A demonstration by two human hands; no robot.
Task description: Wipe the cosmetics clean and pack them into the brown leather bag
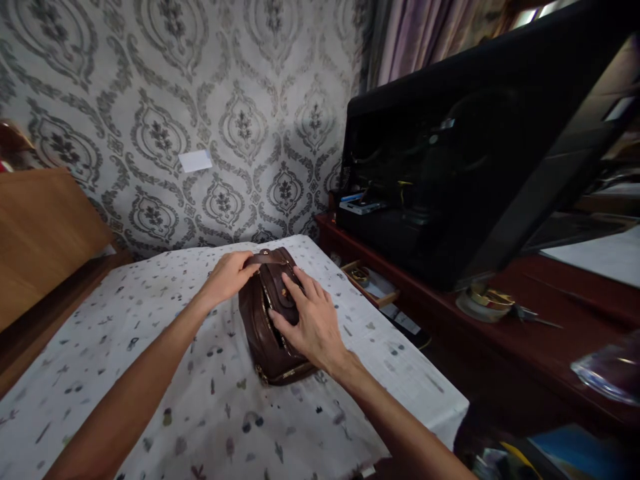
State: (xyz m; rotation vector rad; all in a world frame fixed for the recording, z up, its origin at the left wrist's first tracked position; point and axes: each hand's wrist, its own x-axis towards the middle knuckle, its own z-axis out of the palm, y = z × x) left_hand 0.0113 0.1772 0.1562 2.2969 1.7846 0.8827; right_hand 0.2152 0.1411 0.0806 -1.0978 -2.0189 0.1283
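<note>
A dark brown leather bag [265, 340] with gold zips lies on a table covered by a white patterned cloth [150, 347]. My left hand [227, 275] is closed around the bag's far end, by its strap at the top. My right hand [307, 317] lies on the bag's upper side with fingers spread, thumb pressed near the zip and fingertips by a small gold clasp. Both forearms reach in from the lower edge of the view.
A large black television [475, 153] stands on a dark red wooden cabinet [525, 327] to the right, with an open small drawer [373, 283] and a roll of tape [485, 300]. A wooden headboard [45, 227] is at left. Patterned wallpaper lies behind.
</note>
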